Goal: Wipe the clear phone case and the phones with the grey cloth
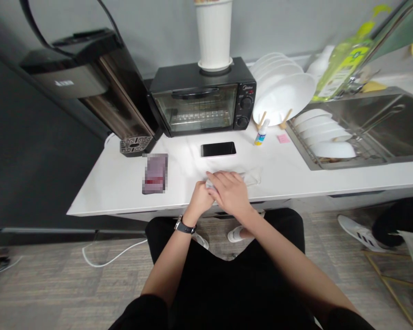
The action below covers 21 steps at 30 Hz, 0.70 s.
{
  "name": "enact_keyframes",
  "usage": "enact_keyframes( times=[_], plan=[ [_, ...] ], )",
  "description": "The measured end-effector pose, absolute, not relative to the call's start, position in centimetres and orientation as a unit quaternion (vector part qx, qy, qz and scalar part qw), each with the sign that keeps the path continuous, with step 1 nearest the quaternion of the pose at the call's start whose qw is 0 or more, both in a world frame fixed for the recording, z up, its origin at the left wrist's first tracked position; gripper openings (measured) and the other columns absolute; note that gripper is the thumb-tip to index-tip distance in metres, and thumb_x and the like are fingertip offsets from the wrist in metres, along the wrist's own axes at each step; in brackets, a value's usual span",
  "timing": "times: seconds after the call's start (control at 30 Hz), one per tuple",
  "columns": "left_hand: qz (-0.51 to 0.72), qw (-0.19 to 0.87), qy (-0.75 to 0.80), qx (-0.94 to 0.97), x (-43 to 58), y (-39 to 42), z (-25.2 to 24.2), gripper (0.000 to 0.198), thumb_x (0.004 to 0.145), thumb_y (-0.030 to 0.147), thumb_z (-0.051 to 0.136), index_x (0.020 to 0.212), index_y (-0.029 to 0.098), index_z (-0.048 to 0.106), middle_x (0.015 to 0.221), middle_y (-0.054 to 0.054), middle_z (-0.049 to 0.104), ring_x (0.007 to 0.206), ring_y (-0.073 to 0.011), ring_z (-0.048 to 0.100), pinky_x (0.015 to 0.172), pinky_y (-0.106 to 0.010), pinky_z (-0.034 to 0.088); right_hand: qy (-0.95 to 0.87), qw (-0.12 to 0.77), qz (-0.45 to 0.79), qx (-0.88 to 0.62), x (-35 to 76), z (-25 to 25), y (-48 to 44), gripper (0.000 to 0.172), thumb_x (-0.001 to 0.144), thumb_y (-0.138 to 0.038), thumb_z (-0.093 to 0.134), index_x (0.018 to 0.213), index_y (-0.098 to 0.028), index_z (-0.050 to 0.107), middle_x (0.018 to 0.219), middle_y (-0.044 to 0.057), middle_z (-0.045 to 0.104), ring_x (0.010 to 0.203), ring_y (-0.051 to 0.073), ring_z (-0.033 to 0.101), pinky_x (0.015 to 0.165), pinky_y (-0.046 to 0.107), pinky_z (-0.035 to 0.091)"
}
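Observation:
Just above the counter's front edge, my hands are together. My left hand (201,198), with a dark watch on its wrist, is closed, and a bit of whitish material (209,184) shows at its fingers. My right hand (231,191) is curled over that material and partly covers my left fingers. From beyond my right hand sticks out a clear, thin-edged object (253,177), perhaps glasses; most of it is hidden. Behind the hands lies a phone (218,149), dark screen up. A small spray bottle (260,134) stands upright at the back right.
A toaster oven (199,107) carries a white pot (214,36). At left stand a tall drink dispenser (113,91) and a blurred-out purple item (155,174). White plates (284,98), a pink note (283,138) and a sink (382,156) with bowls are right. Another person's shoe (359,233) shows below.

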<state>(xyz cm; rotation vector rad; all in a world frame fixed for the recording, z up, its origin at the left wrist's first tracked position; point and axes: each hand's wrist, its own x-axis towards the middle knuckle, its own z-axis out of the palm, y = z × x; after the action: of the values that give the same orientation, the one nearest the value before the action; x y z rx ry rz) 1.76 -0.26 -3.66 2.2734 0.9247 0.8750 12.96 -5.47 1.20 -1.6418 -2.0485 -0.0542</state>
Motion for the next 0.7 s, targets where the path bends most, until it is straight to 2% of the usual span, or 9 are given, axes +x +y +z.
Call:
enact_keyframes(
  times=[0.13,0.2,0.33,0.43,0.53,0.6,0.7],
  plan=[
    [0.327,0.282,0.326,0.841,2.9,-1.2,-2.3,0.020,0.070,0.022,0.041,0.085,0.017,0.054,0.075,-0.001,0.059,0.058,-0.0073,0.050,0.052,-0.018,0.039,-0.671,0.264,-0.053,-0.691,17.7,0.5,-4.7,0.030,0.078,-0.029,0.023,0.094,-0.021,0.048,0.090,0.006,0.052,0.090,0.020,0.041,0.079,0.038,0.025],
    [0.335,0.289,0.323,0.837,3.2,-1.4,-2.1,0.022,0.070,0.022,0.042,0.088,0.018,0.053,0.078,-0.001,0.059,0.059,-0.0074,0.050,0.052,-0.018,0.039,-0.667,0.260,-0.056,-0.696,18.2,0.5,-5.1,0.030,0.078,-0.028,0.023,0.094,-0.021,0.047,0.091,0.006,0.051,0.091,0.020,0.040,0.082,0.038,0.023],
    [0.342,0.286,0.334,0.831,2.6,-0.8,-3.0,0.013,0.065,0.020,0.046,0.058,0.014,0.055,0.051,0.000,0.054,0.046,-0.0074,0.045,0.046,-0.020,0.036,-0.742,0.239,-0.024,-0.627,14.9,1.1,-6.5,0.038,0.075,-0.035,0.027,0.109,-0.020,0.036,0.103,0.006,0.045,0.096,0.020,0.036,0.084,0.035,0.025],
    [0.345,0.281,0.346,0.826,2.1,-0.5,-3.4,0.017,0.063,0.020,0.047,0.049,0.014,0.052,0.046,0.000,0.050,0.044,-0.0081,0.045,0.046,-0.021,0.036,-0.774,0.232,-0.018,-0.590,13.8,1.7,-6.6,0.043,0.075,-0.035,0.027,0.115,-0.019,0.028,0.109,0.004,0.040,0.101,0.019,0.032,0.089,0.034,0.021],
    [0.358,0.285,0.350,0.818,2.5,-0.6,-2.8,0.013,0.066,0.022,0.046,0.065,0.015,0.057,0.063,-0.002,0.058,0.060,-0.0110,0.052,0.058,-0.022,0.040,-0.730,0.259,-0.039,-0.632,15.6,1.7,-6.0,0.044,0.075,-0.029,0.025,0.117,-0.018,0.021,0.112,0.004,0.037,0.104,0.018,0.029,0.092,0.036,0.016],
    [0.370,0.295,0.347,0.810,3.1,-0.9,-2.2,0.017,0.069,0.022,0.044,0.080,0.017,0.056,0.079,-0.002,0.059,0.074,-0.0120,0.053,0.068,-0.023,0.040,-0.679,0.292,-0.063,-0.671,17.2,1.3,-5.7,0.046,0.075,-0.030,0.025,0.118,-0.015,0.018,0.117,0.007,0.031,0.107,0.019,0.025,0.092,0.040,0.016],
    [0.384,0.313,0.340,0.799,3.7,-1.3,-1.6,0.020,0.070,0.022,0.042,0.085,0.019,0.054,0.087,-0.002,0.058,0.081,-0.0123,0.052,0.074,-0.024,0.040,-0.628,0.336,-0.091,-0.696,18.1,0.7,-5.9,0.043,0.074,-0.035,0.029,0.113,-0.015,0.027,0.119,0.010,0.027,0.109,0.022,0.022,0.088,0.047,0.018]
  ],
)
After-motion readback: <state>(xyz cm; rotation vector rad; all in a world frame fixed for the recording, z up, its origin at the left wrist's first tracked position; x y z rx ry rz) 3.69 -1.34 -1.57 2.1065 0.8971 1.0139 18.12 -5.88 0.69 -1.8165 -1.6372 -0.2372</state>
